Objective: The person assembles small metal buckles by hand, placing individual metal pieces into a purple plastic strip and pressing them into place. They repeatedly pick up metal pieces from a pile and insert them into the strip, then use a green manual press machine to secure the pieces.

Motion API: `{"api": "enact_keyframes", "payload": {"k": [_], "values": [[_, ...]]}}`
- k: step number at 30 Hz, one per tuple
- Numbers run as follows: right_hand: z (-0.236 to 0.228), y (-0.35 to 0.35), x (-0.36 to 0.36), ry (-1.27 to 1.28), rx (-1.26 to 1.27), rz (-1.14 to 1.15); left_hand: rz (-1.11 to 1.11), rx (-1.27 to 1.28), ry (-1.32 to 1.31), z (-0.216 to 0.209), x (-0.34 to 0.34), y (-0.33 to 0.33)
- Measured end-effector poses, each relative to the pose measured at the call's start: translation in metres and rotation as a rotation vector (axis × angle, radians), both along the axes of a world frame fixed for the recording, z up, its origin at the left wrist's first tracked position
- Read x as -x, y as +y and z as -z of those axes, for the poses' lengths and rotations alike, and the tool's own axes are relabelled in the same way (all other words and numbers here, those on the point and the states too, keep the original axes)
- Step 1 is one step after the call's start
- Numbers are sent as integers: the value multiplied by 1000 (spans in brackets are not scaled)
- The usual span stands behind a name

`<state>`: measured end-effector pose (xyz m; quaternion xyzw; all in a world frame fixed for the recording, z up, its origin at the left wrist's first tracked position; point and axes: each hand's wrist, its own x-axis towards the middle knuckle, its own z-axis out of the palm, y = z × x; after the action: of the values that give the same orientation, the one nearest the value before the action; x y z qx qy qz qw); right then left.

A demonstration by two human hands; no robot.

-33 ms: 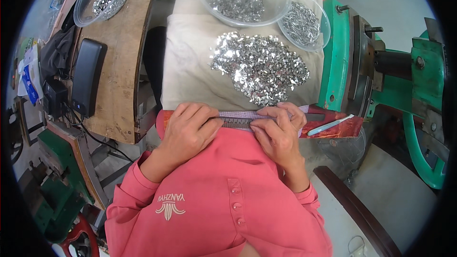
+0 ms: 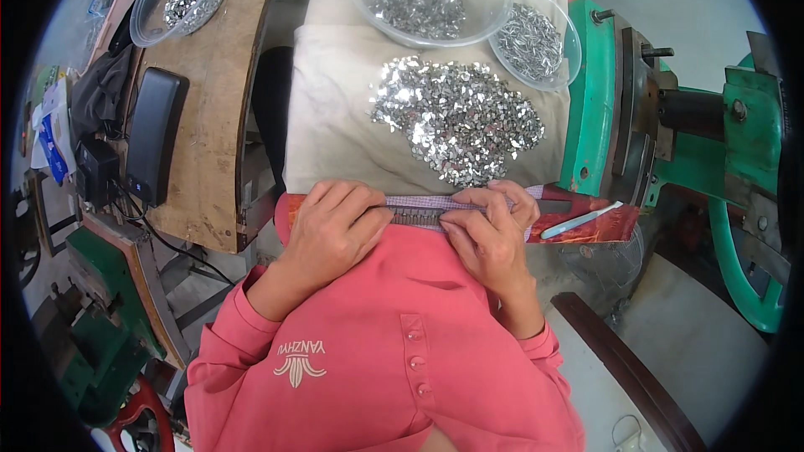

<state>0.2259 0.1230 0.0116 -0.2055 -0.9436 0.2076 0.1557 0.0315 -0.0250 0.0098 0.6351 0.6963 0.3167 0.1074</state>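
My left hand [image 2: 337,226] and my right hand [image 2: 494,233] are at the near edge of the cloth-covered worktop, close to my body. Between them runs a narrow, dark metal strip with small ribbed segments [image 2: 416,215], lying over a checked cloth [image 2: 423,201]. Each hand pinches one end of this strip between thumb and fingers, and the fingers hide those ends. Just beyond my hands, a heap of small shiny metal pieces [image 2: 461,117] is spread on the beige cloth [image 2: 331,134].
Behind the heap stand a large see-through bowl [image 2: 358,8] and a smaller tub [image 2: 574,67], both with metal pieces. A light-blue pen-like tool [image 2: 582,220] lies right of my hands. Green machinery [image 2: 586,109] borders the right; a wooden table [image 2: 205,117] with a black box [image 2: 157,134] is left.
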Motion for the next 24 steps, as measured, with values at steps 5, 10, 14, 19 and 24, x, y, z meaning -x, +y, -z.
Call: {"api": "enact_keyframes", "payload": {"k": [5, 10, 14, 19, 24], "values": [[0, -3, 2, 9, -63, 17, -16, 8, -12, 2, -2, 2], [0, -3, 0, -4, -56, 12, -17, 16, -33, 3, -3, 2], [1, -5, -3, 27, -82, 30, -18, 38, -40, 4, -2, 2], [0, -12, 4, 85, -85, 31, -21, 73, -87, 3, -2, 0], [-2, -17, 24, 83, -130, -49, 0, 78, -80, 1, 0, -1]]}}
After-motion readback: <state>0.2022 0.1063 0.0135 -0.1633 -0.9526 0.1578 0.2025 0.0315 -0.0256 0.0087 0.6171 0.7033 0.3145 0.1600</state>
